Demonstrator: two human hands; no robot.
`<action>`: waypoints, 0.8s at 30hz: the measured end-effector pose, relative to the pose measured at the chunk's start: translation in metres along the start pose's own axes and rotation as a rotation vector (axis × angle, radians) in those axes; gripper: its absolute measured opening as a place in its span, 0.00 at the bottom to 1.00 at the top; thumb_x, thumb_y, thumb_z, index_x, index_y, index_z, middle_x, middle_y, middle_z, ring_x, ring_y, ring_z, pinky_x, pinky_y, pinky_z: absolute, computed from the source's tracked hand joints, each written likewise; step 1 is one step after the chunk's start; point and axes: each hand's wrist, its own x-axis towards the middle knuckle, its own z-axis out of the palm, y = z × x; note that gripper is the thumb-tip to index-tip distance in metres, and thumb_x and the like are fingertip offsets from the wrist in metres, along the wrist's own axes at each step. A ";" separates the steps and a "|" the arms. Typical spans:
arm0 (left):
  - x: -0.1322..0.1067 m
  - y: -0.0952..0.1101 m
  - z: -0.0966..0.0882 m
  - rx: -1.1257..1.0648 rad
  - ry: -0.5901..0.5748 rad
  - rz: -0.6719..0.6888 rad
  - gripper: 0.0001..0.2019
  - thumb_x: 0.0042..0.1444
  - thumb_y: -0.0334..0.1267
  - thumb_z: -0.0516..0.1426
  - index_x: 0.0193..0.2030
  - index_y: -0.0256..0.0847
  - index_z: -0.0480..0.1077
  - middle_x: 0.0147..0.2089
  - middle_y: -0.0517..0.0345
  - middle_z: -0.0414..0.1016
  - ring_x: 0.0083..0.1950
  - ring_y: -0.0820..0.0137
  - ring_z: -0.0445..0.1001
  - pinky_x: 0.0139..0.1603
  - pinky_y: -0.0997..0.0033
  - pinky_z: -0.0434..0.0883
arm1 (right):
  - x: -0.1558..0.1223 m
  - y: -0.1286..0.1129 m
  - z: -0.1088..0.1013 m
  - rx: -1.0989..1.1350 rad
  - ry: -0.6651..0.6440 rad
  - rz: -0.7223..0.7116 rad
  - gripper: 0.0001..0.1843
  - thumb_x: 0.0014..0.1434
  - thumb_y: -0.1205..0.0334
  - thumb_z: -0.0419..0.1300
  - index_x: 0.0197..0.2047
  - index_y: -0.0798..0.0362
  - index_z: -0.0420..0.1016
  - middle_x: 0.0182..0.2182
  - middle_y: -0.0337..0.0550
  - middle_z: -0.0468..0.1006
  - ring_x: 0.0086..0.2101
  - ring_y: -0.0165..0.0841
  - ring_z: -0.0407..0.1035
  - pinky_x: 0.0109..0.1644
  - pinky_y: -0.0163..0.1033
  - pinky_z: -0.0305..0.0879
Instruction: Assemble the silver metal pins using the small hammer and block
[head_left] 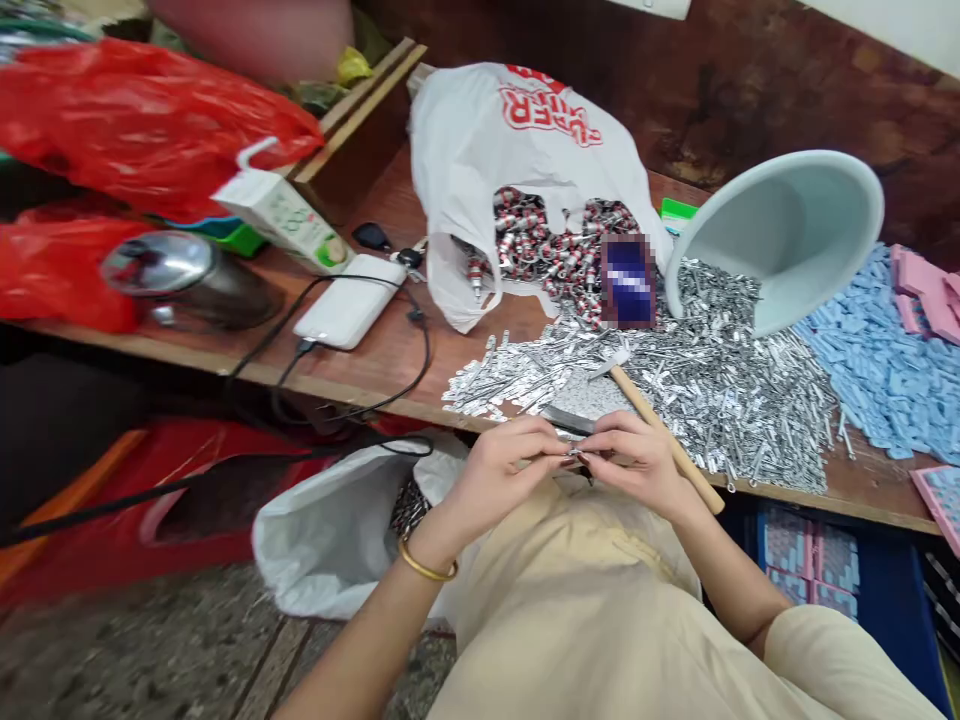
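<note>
My left hand (517, 458) and my right hand (630, 452) meet at the table's front edge, both closed in a pinch. Between their fingertips is a small metal part (573, 451), too small to make out in detail. Just beyond the fingers lies a dark flat metal bar (568, 419). A small hammer (667, 437) with a wooden handle rests next to my right hand, its head on the heap. Many small silvery metal pieces (712, 400) are spread across the table behind my hands.
A white plastic bag (465, 180) holds red-and-silver parts (525, 235). A tipped grey bucket (817, 230) spills metal pieces. Blue plastic pieces (892, 370) lie at right. On the left are a white power bank (351, 305) with cables, a drink carton (281, 215) and a metal cup (202, 280).
</note>
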 end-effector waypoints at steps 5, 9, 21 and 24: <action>-0.001 -0.010 0.043 -0.270 0.267 -0.077 0.06 0.64 0.38 0.61 0.39 0.43 0.79 0.42 0.52 0.80 0.45 0.66 0.80 0.45 0.66 0.79 | -0.011 0.007 0.022 0.224 0.254 0.225 0.13 0.60 0.45 0.66 0.37 0.46 0.83 0.35 0.43 0.75 0.34 0.35 0.73 0.37 0.44 0.79; -0.008 -0.016 0.064 -0.342 0.297 -0.162 0.07 0.64 0.41 0.61 0.38 0.41 0.77 0.38 0.53 0.81 0.41 0.67 0.80 0.41 0.69 0.79 | -0.017 0.019 0.014 0.299 0.188 0.346 0.14 0.59 0.41 0.65 0.37 0.42 0.81 0.38 0.39 0.75 0.28 0.32 0.72 0.27 0.43 0.78; -0.009 -0.064 0.030 -0.384 0.243 -0.462 0.18 0.52 0.52 0.69 0.31 0.37 0.77 0.27 0.57 0.76 0.27 0.72 0.72 0.28 0.75 0.70 | -0.011 0.120 -0.143 -0.837 0.323 0.480 0.12 0.60 0.59 0.59 0.25 0.49 0.73 0.29 0.52 0.78 0.37 0.42 0.64 0.45 0.48 0.61; -0.006 -0.064 0.024 -0.412 0.208 -0.484 0.17 0.51 0.50 0.69 0.27 0.36 0.75 0.25 0.58 0.73 0.27 0.73 0.69 0.28 0.75 0.68 | -0.014 0.120 -0.141 -0.867 0.301 0.455 0.11 0.59 0.58 0.57 0.26 0.50 0.75 0.31 0.53 0.79 0.37 0.43 0.65 0.45 0.49 0.60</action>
